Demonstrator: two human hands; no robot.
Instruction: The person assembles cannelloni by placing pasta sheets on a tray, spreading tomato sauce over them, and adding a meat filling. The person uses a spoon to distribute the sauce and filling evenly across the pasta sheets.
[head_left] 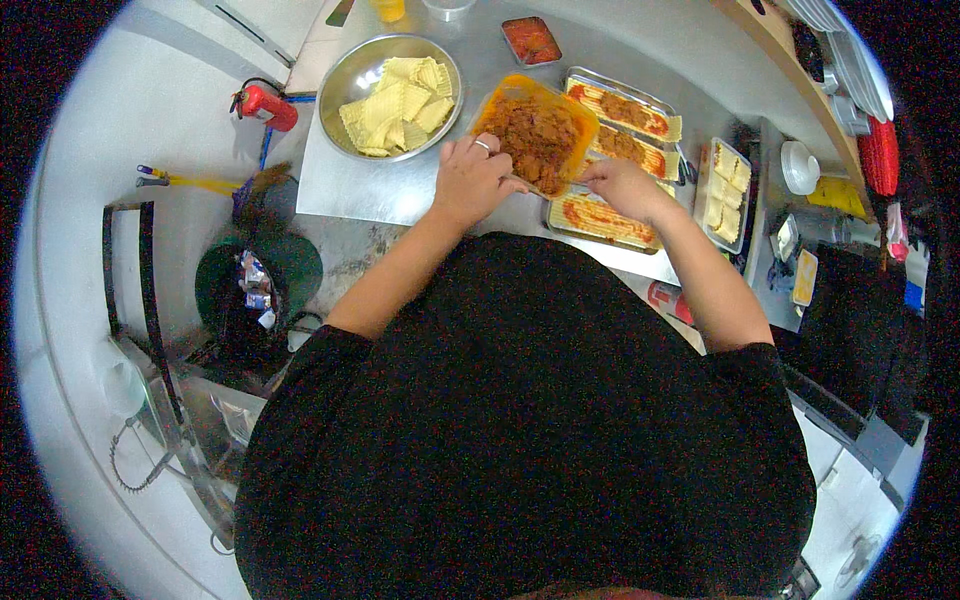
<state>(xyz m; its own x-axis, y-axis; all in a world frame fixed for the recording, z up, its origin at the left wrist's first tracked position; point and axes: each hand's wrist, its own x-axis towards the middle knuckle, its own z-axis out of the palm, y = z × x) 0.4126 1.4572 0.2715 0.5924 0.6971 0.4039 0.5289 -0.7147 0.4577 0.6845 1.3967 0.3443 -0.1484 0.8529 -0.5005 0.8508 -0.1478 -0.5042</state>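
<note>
Minced meat sauce fills an orange-stained plastic container in front of me, in part over a metal tray. My left hand grips its near left side, a ring on one finger. At the near right corner, my right hand has its fingers closed on the edge; the fingertips are partly hidden. Pasta sheets spread with red sauce lie in the near metal tray, just below my right hand. Behind it, another metal tray holds sheets with red sauce and meat on top.
A large steel bowl of ridged pasta sheets stands at the left. Beyond the container sits a small tray of red sauce. A long tray of pale filled portions is at the right. A fire extinguisher and a bin are left of the table.
</note>
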